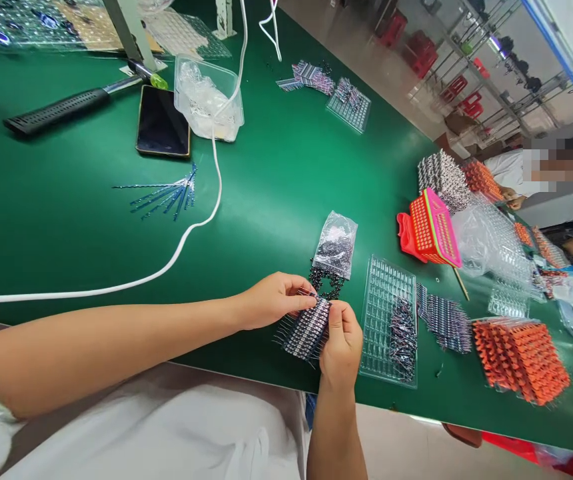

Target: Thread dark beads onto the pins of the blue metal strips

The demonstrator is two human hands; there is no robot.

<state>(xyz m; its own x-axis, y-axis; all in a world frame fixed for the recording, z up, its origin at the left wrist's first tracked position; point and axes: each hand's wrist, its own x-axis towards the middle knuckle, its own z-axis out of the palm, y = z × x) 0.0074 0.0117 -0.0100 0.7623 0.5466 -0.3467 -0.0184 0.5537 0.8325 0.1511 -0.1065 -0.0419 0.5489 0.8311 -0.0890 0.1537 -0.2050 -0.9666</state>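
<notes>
- The striped piece [306, 330] is in both hands, just over the near edge of the green desk [276, 193], in front of the person's white top.
- The left hand [291, 300] has its thumb and fingers pinched together at the top edge of the striped piece. The right hand [341, 340] grips the same piece at its top right corner, with its thumb on top. I think two hands hold it so that it does not flop or twist.
- Small black beads [335, 285] lie right behind the hands, next to a clear bag [336, 243] with more dark bits in it. They are probably there so the fingers can reach them fast.
- The clear tray [379, 333] sits just beside the right hand. A pile of thin dark sticks [403, 340] lies at its right side, maybe so they do not roll away.
- The left fingertips are too small to see well. I cannot tell if they also pinch a bead or a thin stick.
- The right hand hides part of the striped piece's right side. Most of the right hand's fingers are curled out of sight.
</notes>
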